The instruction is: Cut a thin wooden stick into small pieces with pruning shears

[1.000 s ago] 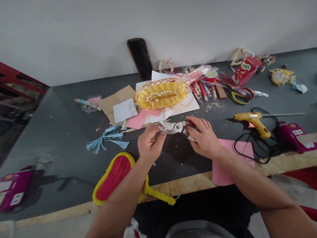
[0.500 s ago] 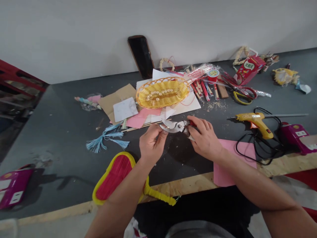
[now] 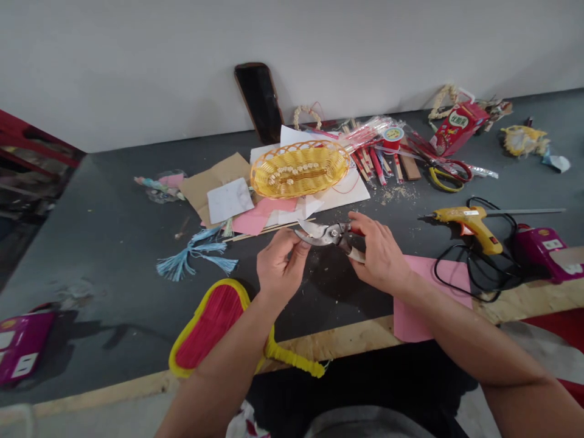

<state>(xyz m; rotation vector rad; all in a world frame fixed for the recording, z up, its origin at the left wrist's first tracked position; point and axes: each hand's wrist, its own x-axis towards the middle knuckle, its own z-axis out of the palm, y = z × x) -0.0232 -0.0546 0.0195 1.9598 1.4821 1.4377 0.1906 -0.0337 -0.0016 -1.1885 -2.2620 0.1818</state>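
Fingers of my right hand [image 3: 378,252] are wrapped round the handles of a pair of pruning shears [image 3: 334,233], whose jaws point left and stand apart. My left hand [image 3: 281,261] is closed in a pinch right at the jaws. A tiny pale piece shows between the blades by my left fingertips, too small to name. Just beyond the shears stands a yellow woven basket [image 3: 301,191] with several small pale beads or pieces in it. Under my left forearm lies a red fan-shaped piece [image 3: 212,328] with a yellow wrapped rim and handle.
A yellow glue gun [image 3: 469,222] with a black cord lies to the right, near a purple power box [image 3: 545,252]. Pink paper [image 3: 417,292] is under my right forearm. A blue tassel [image 3: 194,255], scissors [image 3: 449,176] and a phone [image 3: 260,103] leaning on the wall surround the basket.
The shears' handles have spread apart as my right hand's grip loosened, and the jaws look slightly wider. My left hand stays in nearly the same place.
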